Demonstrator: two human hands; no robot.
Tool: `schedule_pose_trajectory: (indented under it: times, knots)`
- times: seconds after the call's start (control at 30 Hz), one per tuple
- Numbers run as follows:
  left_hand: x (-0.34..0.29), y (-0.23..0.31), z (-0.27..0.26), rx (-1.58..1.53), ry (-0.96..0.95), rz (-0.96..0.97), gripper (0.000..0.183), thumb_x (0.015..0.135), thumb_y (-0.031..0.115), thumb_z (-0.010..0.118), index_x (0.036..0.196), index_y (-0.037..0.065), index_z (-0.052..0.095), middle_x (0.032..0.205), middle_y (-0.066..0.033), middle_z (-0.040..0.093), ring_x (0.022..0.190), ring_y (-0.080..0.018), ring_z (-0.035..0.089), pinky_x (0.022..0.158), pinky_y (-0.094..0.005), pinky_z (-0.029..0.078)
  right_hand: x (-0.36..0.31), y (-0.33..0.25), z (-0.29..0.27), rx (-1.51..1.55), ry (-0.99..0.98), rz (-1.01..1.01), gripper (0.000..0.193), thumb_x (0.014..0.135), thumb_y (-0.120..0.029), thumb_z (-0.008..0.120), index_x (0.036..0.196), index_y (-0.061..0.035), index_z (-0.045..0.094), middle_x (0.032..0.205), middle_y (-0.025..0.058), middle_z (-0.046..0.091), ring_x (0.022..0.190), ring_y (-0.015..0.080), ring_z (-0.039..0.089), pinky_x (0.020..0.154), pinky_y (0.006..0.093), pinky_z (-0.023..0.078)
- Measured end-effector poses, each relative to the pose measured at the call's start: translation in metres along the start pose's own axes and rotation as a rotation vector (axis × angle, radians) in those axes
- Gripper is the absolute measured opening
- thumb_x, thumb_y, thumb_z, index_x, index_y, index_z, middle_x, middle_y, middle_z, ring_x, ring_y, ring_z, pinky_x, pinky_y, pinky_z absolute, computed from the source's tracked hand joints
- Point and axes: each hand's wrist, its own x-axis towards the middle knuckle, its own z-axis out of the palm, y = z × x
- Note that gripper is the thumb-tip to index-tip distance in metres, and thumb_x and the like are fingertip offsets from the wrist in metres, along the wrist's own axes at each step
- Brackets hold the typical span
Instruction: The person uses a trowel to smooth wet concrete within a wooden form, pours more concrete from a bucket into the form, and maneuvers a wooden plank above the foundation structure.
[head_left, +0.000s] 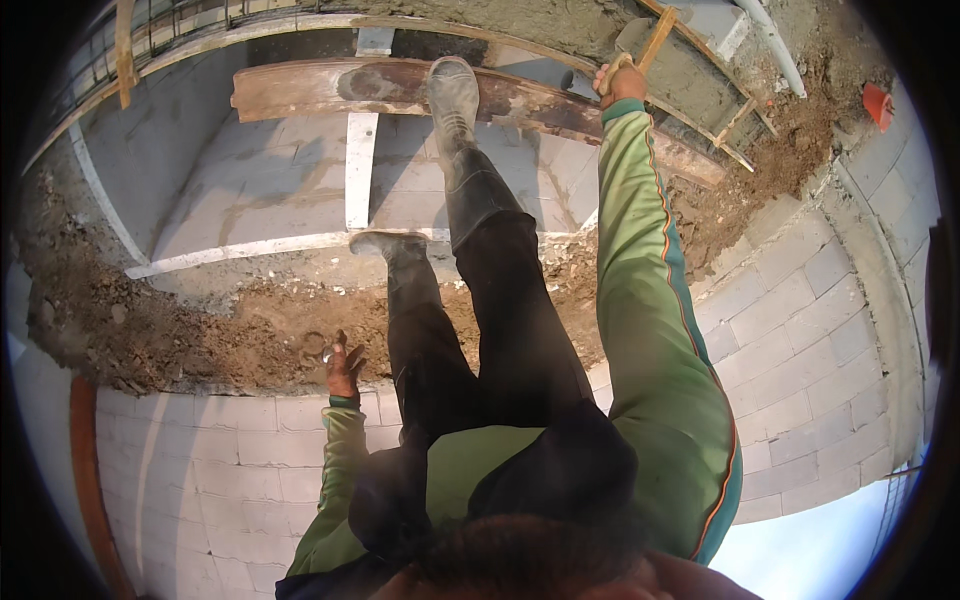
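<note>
Wood plank (300, 90), stained, under one boot (453, 95); could slip if wet. Left hand (343, 372) fingers spread; right hand (622, 84) curled beside wooden strip (657, 38), grip unclear.

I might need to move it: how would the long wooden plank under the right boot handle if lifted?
The wooden plank looks long and thick: probably stiff, fairly heavy. Its dark, smeared patches could be slippery. The right boot would probably pin it.

Right hand (622, 84) at wooden strip (657, 40), left hand (344, 370) near soil (240, 330), boot (453, 92) on plank (290, 92)
</note>
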Motion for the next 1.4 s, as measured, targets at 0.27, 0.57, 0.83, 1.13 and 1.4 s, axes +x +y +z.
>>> schedule_pose_trajectory:
  times: [0.27, 0.57, 0.83, 1.13, 1.4]
  knots:
    - [0.001, 0.002, 0.008, 0.068, -0.019, -0.009, 0.083, 0.101, 0.066, 0.052, 0.161, 0.012, 0.036, 0.165, -0.0102, 0.038, 0.13, -0.0306, 0.059, 0.099, -0.0427, 0.049, 0.015, 0.064, 0.117, -1.156, -0.177, -0.671, 0.033, 0.1, -0.026, 0.06, 0.126, -0.0066, 0.058, 0.105, 0.0194, 0.069, 0.098, 0.0347, 0.071, 0.08, 0.0502, 0.059]
    - [-0.005, 0.003, 0.007, -0.002, -0.003, 0.04, 0.083, 0.099, 0.065, 0.057, 0.159, 0.011, 0.041, 0.164, -0.0081, 0.042, 0.128, -0.0305, 0.059, 0.102, -0.0439, 0.048, -0.007, 0.018, -0.018, -1.63, 0.167, -0.689, 0.049, 0.106, -0.032, 0.05, 0.154, -0.0269, 0.044, 0.114, 0.0218, 0.067, 0.103, 0.0421, 0.072, 0.081, 0.053, 0.059]
    - [0.001, -0.04, 0.005, -0.095, 0.012, -0.024, 0.081, 0.101, 0.063, 0.054, 0.159, 0.009, 0.038, 0.162, -0.0105, 0.043, 0.124, -0.0303, 0.063, 0.097, -0.0437, 0.051, -0.064, 0.016, 0.082, -0.049, -0.276, 0.082, 0.026, 0.111, -0.03, 0.043, 0.128, -0.0114, 0.052, 0.085, 0.0085, 0.062, 0.063, 0.0181, 0.055, 0.053, 0.0358, 0.048]
    - [-0.013, -0.047, 0.023, -0.17, -0.032, 0.06, 0.081, 0.099, 0.063, 0.059, 0.157, 0.009, 0.042, 0.161, -0.0091, 0.045, 0.122, -0.0305, 0.063, 0.097, -0.044, 0.05, -0.135, 0.089, 0.211, -0.073, -0.558, -0.079, 0.021, 0.109, -0.026, 0.045, 0.121, -0.0084, 0.05, 0.082, 0.013, 0.063, 0.052, 0.026, 0.06, 0.042, 0.044, 0.047]
    - [-0.004, -0.073, 0.011, -0.189, 0.023, -0.063, 0.078, 0.1, 0.06, 0.058, 0.157, 0.01, 0.042, 0.16, -0.0088, 0.045, 0.123, -0.0296, 0.063, 0.099, -0.0446, 0.05, -0.154, 0.021, 0.195, -0.259, -0.53, -0.126, 0.037, 0.11, -0.032, 0.046, 0.136, -0.0059, 0.051, 0.09, 0.0095, 0.064, 0.061, 0.0194, 0.059, 0.049, 0.0375, 0.049]
